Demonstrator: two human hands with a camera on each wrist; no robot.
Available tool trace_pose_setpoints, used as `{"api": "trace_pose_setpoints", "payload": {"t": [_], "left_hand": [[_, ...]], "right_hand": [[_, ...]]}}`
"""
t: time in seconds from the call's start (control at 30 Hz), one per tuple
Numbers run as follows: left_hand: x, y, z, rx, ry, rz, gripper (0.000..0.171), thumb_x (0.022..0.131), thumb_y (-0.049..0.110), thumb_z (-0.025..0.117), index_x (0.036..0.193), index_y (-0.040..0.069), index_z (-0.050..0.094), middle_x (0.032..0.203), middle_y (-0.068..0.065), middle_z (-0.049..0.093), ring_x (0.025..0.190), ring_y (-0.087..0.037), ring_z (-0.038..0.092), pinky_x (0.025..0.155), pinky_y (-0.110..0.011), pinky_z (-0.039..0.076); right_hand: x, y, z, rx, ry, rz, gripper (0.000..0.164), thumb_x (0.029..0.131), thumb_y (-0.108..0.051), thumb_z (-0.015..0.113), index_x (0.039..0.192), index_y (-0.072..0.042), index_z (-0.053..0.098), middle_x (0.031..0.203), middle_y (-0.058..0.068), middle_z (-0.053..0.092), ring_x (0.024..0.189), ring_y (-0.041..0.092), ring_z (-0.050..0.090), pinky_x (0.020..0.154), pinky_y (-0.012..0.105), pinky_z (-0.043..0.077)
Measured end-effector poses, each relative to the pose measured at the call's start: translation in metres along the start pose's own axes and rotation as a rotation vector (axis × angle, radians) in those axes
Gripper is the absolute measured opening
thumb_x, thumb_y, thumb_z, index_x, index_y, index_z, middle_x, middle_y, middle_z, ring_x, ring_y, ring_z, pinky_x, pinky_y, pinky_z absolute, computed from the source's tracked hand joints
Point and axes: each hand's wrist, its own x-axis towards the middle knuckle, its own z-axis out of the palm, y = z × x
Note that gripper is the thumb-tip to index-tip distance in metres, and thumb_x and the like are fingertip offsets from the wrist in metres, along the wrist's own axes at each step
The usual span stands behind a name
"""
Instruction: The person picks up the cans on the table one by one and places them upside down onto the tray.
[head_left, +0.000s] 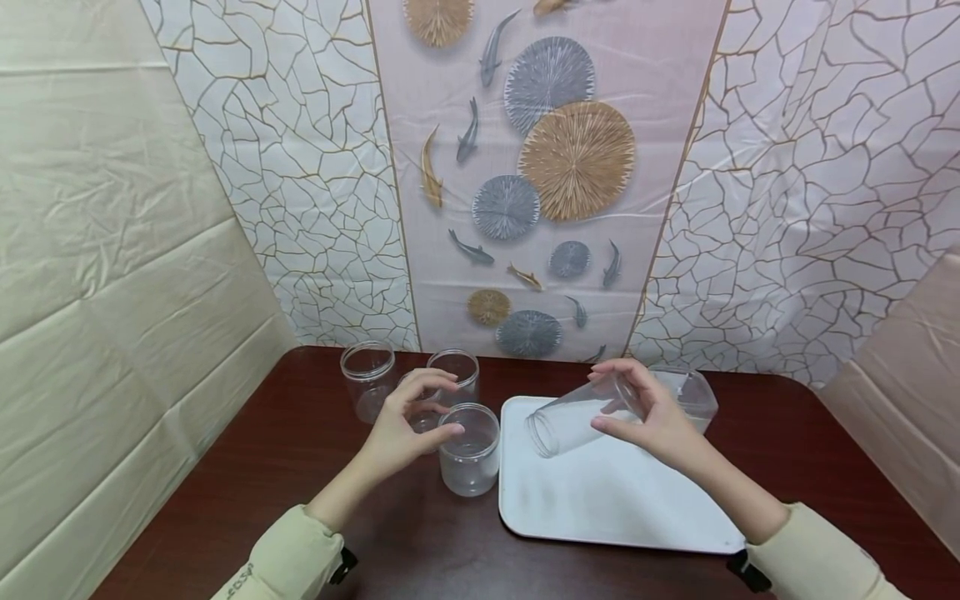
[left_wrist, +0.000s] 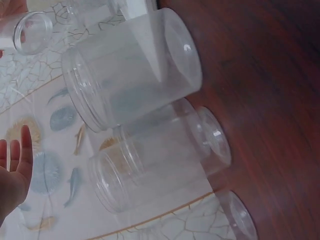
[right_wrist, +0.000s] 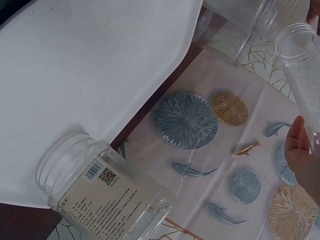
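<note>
Slipperiness could be making the pinching right hand (head_left: 663,422) drop a clear plastic cylinder (head_left: 581,415) near the white oblong tray's left edge (head_left: 507,500). The left hand (head_left: 397,431) is hanging spread.

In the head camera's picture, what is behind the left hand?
Behind the left hand, part of a clear jar shows between fingers and thumb; the hand covers other parts. Another jar shows past the fingertips, partly hidden. What the palm covers cannot be seen.

1 slim clear uncapped jar (head_left: 576,421) is held tilted over the white tray (head_left: 600,504), threaded mouth leftward; 1 wide clear uncapped jar (head_left: 470,467) is stood upright, tray-side.
</note>
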Motion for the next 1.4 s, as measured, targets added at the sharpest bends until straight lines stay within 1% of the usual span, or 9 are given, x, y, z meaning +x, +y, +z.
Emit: {"api": "trace_pose_setpoints", "payload": {"t": [0.2, 0.27, 0.37, 0.47, 0.67, 0.93, 1.03, 1.2, 1.4], "left_hand": [[-0.005, -0.004, -0.007, 0.048, 0.016, -0.004, 0.04, 0.073, -0.004, 0.076, 0.109, 0.002, 0.061, 0.117, -0.014, 0.056, 0.111, -0.005, 0.051, 0.078, -0.036, 0.056], [-0.007, -0.006, -0.01, 0.063, 0.018, 0.001, 0.039, 0.073, -0.004, 0.076, 0.109, 0.002, 0.061, 0.117, -0.013, 0.056, 0.111, -0.005, 0.051, 0.077, -0.036, 0.056], [-0.01, -0.009, -0.014, 0.079, 0.021, 0.007, 0.038, 0.075, -0.005, 0.074, 0.11, 0.0, 0.06, 0.118, -0.015, 0.055, 0.113, -0.005, 0.05, 0.077, -0.038, 0.056], [-0.014, -0.011, -0.018, 0.094, 0.029, -0.009, 0.036, 0.076, -0.005, 0.073, 0.11, -0.002, 0.06, 0.119, -0.018, 0.055, 0.114, -0.003, 0.05, 0.079, -0.037, 0.056], [-0.02, -0.014, -0.026, 0.149, 0.051, -0.033, 0.034, 0.078, -0.003, 0.072, 0.11, -0.002, 0.061, 0.117, -0.016, 0.057, 0.111, -0.004, 0.051, 0.083, -0.037, 0.055], [-0.027, -0.014, -0.034, 0.235, 0.068, -0.117, 0.033, 0.078, 0.002, 0.074, 0.11, 0.006, 0.062, 0.118, -0.004, 0.058, 0.106, -0.003, 0.053, 0.087, -0.04, 0.053], [-0.027, -0.01, -0.036, 0.266, 0.075, -0.11, 0.035, 0.077, -0.002, 0.073, 0.109, 0.005, 0.062, 0.116, -0.008, 0.059, 0.106, -0.001, 0.052, 0.085, -0.04, 0.053], [-0.028, 0.009, -0.037, 0.285, 0.089, -0.083, 0.034, 0.074, -0.008, 0.072, 0.106, -0.003, 0.062, 0.112, -0.014, 0.059, 0.104, 0.001, 0.052, 0.081, -0.037, 0.054], [-0.033, 0.016, -0.046, 0.268, 0.068, -0.099, 0.032, 0.076, -0.008, 0.07, 0.107, -0.006, 0.061, 0.111, -0.019, 0.058, 0.106, 0.006, 0.051, 0.085, -0.018, 0.05]], "right_hand": [[-0.002, 0.002, -0.004, -0.059, -0.013, 0.006, 0.053, 0.076, 0.011, 0.069, 0.123, 0.003, 0.046, 0.117, -0.018, 0.054, 0.107, -0.003, 0.052, 0.08, 0.013, 0.048], [-0.002, 0.002, -0.006, -0.117, -0.019, 0.013, 0.053, 0.076, 0.008, 0.071, 0.122, 0.002, 0.048, 0.117, -0.021, 0.053, 0.106, -0.005, 0.052, 0.078, 0.014, 0.049], [-0.003, 0.003, -0.009, -0.23, -0.028, 0.024, 0.054, 0.075, 0.002, 0.075, 0.122, -0.001, 0.051, 0.117, -0.022, 0.051, 0.105, -0.007, 0.051, 0.081, 0.014, 0.048], [-0.004, 0.005, -0.012, -0.322, -0.044, 0.04, 0.055, 0.074, -0.004, 0.077, 0.123, -0.006, 0.053, 0.117, -0.017, 0.053, 0.104, -0.007, 0.05, 0.083, 0.015, 0.049], [-0.006, 0.008, -0.021, -0.426, -0.066, 0.072, 0.055, 0.075, -0.009, 0.078, 0.124, -0.009, 0.053, 0.115, -0.002, 0.057, 0.104, -0.007, 0.049, 0.084, 0.017, 0.047], [-0.007, 0.012, -0.031, -0.508, -0.086, 0.037, 0.053, 0.073, -0.011, 0.079, 0.121, -0.009, 0.056, 0.113, 0.002, 0.054, 0.1, -0.005, 0.047, 0.082, 0.018, 0.046], [-0.009, 0.013, -0.034, -0.518, -0.096, 0.021, 0.053, 0.072, -0.012, 0.08, 0.12, -0.01, 0.057, 0.113, 0.0, 0.055, 0.099, -0.004, 0.048, 0.081, 0.017, 0.046], [-0.011, 0.015, -0.039, -0.535, -0.122, -0.01, 0.053, 0.071, -0.014, 0.081, 0.119, -0.013, 0.058, 0.115, 0.0, 0.057, 0.103, -0.005, 0.047, 0.082, 0.016, 0.045], [-0.013, 0.015, -0.044, -0.562, -0.15, -0.053, 0.055, 0.069, -0.013, 0.083, 0.118, -0.014, 0.059, 0.114, -0.002, 0.056, 0.105, -0.004, 0.046, 0.08, 0.017, 0.046]]}}
